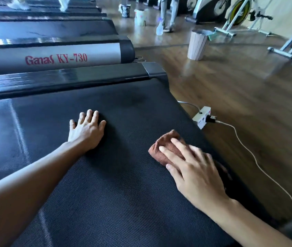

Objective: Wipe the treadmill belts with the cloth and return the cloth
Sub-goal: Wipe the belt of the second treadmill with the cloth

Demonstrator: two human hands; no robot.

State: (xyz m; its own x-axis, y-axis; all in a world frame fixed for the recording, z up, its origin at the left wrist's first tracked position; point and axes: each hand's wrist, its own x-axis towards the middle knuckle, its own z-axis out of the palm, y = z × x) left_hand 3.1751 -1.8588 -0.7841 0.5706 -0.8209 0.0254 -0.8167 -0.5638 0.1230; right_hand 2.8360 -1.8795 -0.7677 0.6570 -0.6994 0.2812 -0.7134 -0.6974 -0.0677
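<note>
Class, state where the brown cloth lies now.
In the head view, the brown cloth lies near the right edge of the nearest treadmill belt, pressed under the right hand; the left hand rests on the belt to its left.

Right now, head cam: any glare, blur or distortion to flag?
Head view: wide-angle bends the rail, which carries glare; a pale glare streak crosses the belt at left; the floor at right is smeared; cloth, left hand and right hand are fairly sharp.
</note>
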